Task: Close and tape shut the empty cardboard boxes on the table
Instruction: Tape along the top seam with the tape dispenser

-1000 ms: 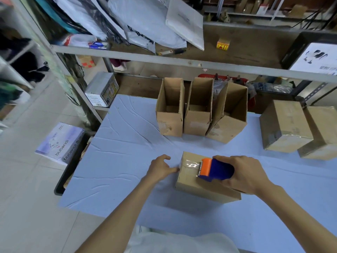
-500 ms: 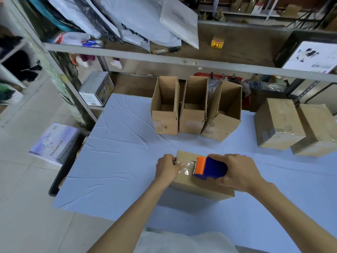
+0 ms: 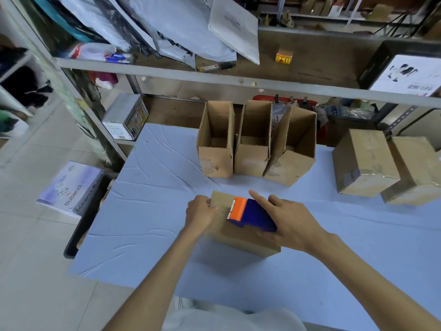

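A closed cardboard box [image 3: 241, 240] lies on the blue-covered table [image 3: 148, 211] in front of me. My right hand [image 3: 290, 222] grips a blue tape dispenser [image 3: 253, 215] with an orange front, held on top of the box, index finger stretched forward. My left hand [image 3: 200, 212] curls over the box's left end and holds it there. Three open empty boxes [image 3: 216, 149], [image 3: 253, 145], [image 3: 292, 151] stand in a row behind. Two taped boxes [image 3: 362, 163], [image 3: 415, 170] sit at the right.
A metal shelf rail [image 3: 214, 80] crosses above the far table edge, with bags and mailers stacked on it. A grey carton [image 3: 126, 117] sits on the low shelf at left. On the floor at left lies a white printed box [image 3: 71, 187].
My left hand moved from the table onto the box's left end. The dispenser has lifted and tilted up, and my right index finger now points forward.
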The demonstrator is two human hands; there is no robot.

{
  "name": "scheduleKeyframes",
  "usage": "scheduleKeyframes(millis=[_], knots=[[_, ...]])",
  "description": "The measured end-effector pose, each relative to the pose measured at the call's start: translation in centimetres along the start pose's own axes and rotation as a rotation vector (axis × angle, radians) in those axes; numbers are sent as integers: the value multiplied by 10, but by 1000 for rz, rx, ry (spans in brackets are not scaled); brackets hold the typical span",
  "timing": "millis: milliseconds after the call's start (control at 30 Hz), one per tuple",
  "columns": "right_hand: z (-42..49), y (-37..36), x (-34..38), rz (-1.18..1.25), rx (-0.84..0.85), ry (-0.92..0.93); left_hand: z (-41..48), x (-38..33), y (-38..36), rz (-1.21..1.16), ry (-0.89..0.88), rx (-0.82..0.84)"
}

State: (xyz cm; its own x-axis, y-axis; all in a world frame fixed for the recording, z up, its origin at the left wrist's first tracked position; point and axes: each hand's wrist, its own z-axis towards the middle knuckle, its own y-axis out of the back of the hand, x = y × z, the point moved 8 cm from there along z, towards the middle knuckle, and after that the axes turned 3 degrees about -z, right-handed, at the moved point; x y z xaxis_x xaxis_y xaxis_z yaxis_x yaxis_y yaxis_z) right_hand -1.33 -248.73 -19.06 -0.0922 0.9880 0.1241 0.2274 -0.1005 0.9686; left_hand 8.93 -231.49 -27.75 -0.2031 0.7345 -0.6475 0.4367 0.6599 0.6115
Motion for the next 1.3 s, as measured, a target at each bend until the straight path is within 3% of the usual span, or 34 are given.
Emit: scheduleKeyframes(millis=[233, 733, 1300], knots=[[-4, 11, -3, -17, -81, -46, -6, -5, -16, -98, -53, -50], [4, 6, -1, -50, 39, -46, -16, 4, -20, -94, 38, -161], [-61, -8, -73, -32, 55, -91, -17, -1, -24, -89, 109, -207]])
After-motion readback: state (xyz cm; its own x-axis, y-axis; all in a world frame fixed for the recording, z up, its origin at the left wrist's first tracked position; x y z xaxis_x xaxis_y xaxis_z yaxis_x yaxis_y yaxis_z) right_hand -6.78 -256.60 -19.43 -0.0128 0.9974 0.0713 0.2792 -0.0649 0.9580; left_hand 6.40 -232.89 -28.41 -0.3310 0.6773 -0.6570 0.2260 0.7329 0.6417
